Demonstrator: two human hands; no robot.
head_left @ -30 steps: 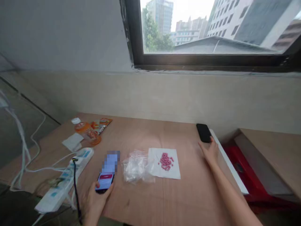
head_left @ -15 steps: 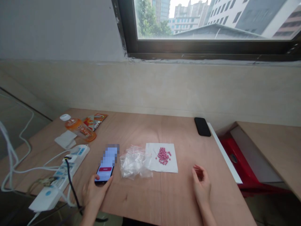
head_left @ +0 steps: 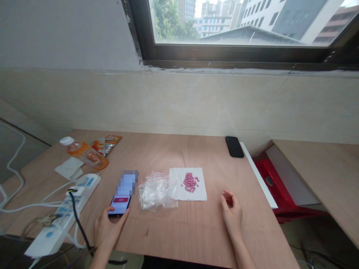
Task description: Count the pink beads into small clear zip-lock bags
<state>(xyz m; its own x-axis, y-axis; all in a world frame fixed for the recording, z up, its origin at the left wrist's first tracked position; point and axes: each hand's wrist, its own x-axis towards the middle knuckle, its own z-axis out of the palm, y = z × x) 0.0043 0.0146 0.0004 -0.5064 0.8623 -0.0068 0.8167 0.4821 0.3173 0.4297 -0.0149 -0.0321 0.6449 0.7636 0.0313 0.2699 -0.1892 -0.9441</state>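
Brings right hand (head_left: 232,211) back to the near part of the table (head_left: 179,231), from beside the black phone (head_left: 235,147) a second ago.
Curls right fingers loosely toward the thumb, a narrow gap showing, to the right of the white paper (head_left: 200,193) and apart from it. Grips the near end of the lit phone (head_left: 121,204) in left hand (head_left: 110,228), thumb at one edge and fingers at the other; cannot tell whether resting on the wood. Has clear bags (head_left: 154,192) heaped between lit phone and white paper, overlapping the paper's left edge, with pink balls (head_left: 190,182) clustered on it. Has the orange bottle (head_left: 88,154) lying on its side at far left, snack packets (head_left: 111,143) beside it, power strip (head_left: 47,239) nearer.
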